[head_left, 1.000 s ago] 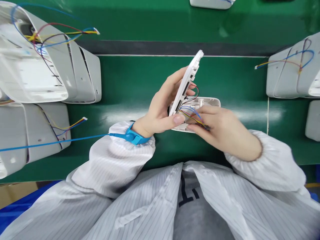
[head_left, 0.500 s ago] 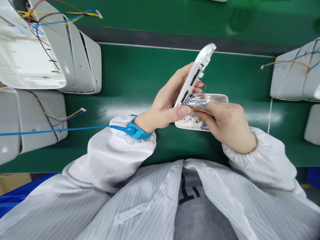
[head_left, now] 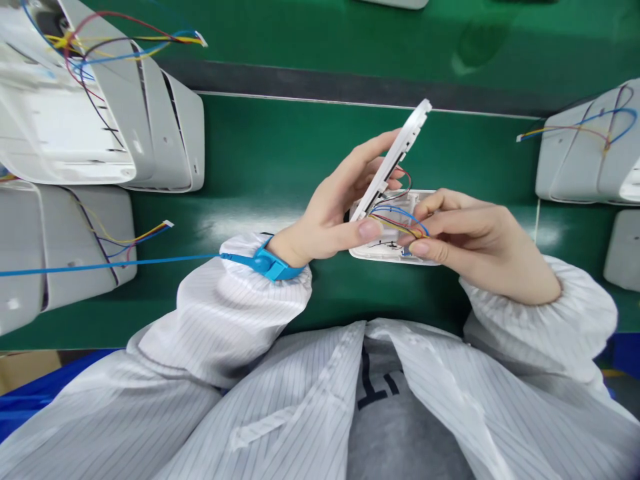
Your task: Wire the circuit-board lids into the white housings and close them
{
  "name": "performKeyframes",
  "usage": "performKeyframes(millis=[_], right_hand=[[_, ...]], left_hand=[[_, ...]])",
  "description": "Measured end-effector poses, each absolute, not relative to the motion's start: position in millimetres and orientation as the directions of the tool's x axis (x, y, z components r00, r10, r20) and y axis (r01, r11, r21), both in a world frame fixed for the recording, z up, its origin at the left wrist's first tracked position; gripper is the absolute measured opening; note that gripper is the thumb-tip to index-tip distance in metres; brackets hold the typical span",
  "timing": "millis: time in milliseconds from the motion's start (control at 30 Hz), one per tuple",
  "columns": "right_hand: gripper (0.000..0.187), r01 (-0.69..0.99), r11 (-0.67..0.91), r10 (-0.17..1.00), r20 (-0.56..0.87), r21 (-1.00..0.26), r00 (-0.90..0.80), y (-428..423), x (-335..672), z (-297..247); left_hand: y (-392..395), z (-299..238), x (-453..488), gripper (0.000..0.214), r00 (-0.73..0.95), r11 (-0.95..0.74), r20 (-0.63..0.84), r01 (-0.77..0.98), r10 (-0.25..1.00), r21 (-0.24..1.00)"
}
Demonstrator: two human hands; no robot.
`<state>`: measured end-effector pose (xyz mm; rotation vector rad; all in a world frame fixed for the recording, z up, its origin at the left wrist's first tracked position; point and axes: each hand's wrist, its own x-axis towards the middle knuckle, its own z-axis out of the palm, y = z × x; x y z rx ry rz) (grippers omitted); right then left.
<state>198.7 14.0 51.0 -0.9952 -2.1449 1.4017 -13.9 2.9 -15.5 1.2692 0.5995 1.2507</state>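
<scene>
My left hand (head_left: pixel 340 200) is closed on a white plastic cover (head_left: pixel 395 160), which it holds tilted up on edge, thumb at the lower end. Blue, red, yellow and black wires (head_left: pixel 397 217) run from the cover's lower end to my right hand (head_left: pixel 470 233). The right thumb and fingers are pinched on these wires; their far ends are hidden by the fingers. Beneath both hands lies a shallow white housing (head_left: pixel 367 252) with its inside facing up, partly covered by the hands. A thin red and black wire loop (head_left: pixel 410 181) hangs behind the cover.
Large white casings (head_left: pixel 170 133) with loose wires stand at the left, and another casing (head_left: pixel 565 160) stands at the right. A blue wrist strap (head_left: pixel 275 261) circles my left wrist, its cord (head_left: pixel 150 261) running off left. The bench (head_left: pixel 260 147) is green.
My right hand has shifted right and turned, with its fingers now spread along the wires. The cover has tipped slightly, showing less of its inner side.
</scene>
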Motion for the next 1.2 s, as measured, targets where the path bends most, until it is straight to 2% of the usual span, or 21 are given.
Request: performKeyframes(millis=[100, 233, 367, 467, 567, 800, 900, 967, 1033, 1100, 1133, 1200], right_hand=[[0.015, 0.343, 0.236, 0.751, -0.054, -0.909, -0.658, 15, 197, 52], [0.013, 0.372, 0.364, 0.718, 0.003, -0.854, -0.696, 16, 195, 48], [0.017, 0.432, 0.649, 0.626, 0.117, -0.625, -0.771, 19, 191, 40], [0.022, 0.496, 0.766, 0.591, 0.144, -0.409, -0.794, 24, 188, 34], [0.018, 0.552, 0.785, 0.606, 0.163, -0.281, -0.779, 28, 185, 30], [0.016, 0.707, 0.673, 0.734, 0.082, -0.216, -0.674, 19, 178, 24], [0.015, 0.735, 0.615, 0.776, 0.052, -0.285, -0.628, 19, 178, 21], [0.017, 0.695, 0.573, 0.779, 0.026, -0.433, -0.626, 27, 186, 20], [0.023, 0.566, 0.510, 0.719, -0.040, -0.648, -0.694, 38, 199, 22], [0.022, 0.430, 0.354, 0.652, -0.110, -0.831, -0.750, 49, 214, 26], [0.020, 0.385, 0.248, 0.673, -0.128, -0.889, -0.729, 53, 219, 28], [0.020, 0.300, 0.038, 0.813, -0.145, -0.953, -0.564, 55, 223, 29]], left_hand=[[6, -20, -16, 0.056, 0.334, -0.253, 0.363, -0.329, 0.870, 0.910], [4, -20, -15, 0.064, 0.310, -0.171, 0.278, -0.331, 0.909, 0.928], [1, -23, -14, 0.071, 0.299, -0.161, 0.273, -0.352, 0.914, 0.922], [0, -24, -12, 0.070, 0.291, -0.225, 0.324, -0.326, 0.900, 0.918], [-1, -21, -10, 0.075, 0.312, -0.328, 0.400, -0.258, 0.862, 0.909], [-3, -18, -11, 0.089, 0.393, -0.476, 0.438, 0.001, 0.809, 0.879], [-3, -11, -15, 0.091, 0.500, -0.599, 0.456, 0.167, 0.736, 0.783], [-3, -4, -17, 0.088, 0.602, -0.643, 0.398, 0.263, 0.692, 0.720], [-3, 2, -17, 0.085, 0.680, -0.653, 0.296, 0.354, 0.671, 0.669], [-3, 5, -17, 0.086, 0.714, -0.659, 0.220, 0.420, 0.664, 0.624], [-3, 6, -18, 0.087, 0.724, -0.663, 0.198, 0.439, 0.661, 0.606], [-2, 5, -18, 0.090, 0.741, -0.667, 0.159, 0.462, 0.653, 0.585]])
